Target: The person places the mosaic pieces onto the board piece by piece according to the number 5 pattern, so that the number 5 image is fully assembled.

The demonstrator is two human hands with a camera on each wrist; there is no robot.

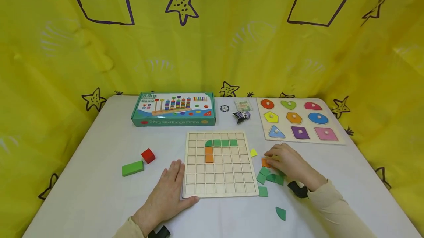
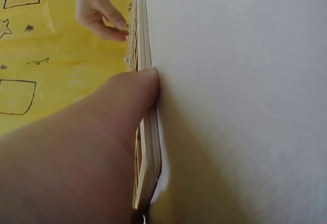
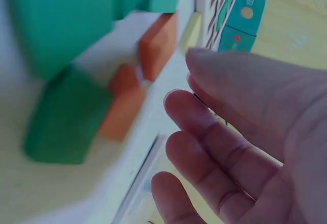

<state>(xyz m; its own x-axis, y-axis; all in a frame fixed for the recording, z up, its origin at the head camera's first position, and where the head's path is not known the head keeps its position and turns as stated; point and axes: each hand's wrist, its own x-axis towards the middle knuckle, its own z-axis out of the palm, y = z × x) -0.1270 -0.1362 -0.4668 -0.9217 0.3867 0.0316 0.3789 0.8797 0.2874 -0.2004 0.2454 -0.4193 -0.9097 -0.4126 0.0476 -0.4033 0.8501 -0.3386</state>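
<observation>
Left hand [image 1: 165,192]: fingers straight, thumb spread, touching near-left corner of grid board [image 1: 220,177].
Right hand [image 1: 291,162]: fingers loosely bent, apart from thumb, near orange tiles [image 3: 158,48].
Grid board: flat on surface [image 1: 82,193], between hands.

1. Square pale-wood grid board [image 1: 220,177]: smooth, matt.
2. Small flat green pieces [image 1: 263,191]: smooth, matt, like painted wood.
3. Rectangular green printed box [image 1: 173,122]: cardboard-looking, smooth.
4. Bright-yellow printed curtain [image 1: 212,46]: creased cloth, slight sheen.
5. White desk [image 1: 99,193]: matt, cloth-covered.
</observation>
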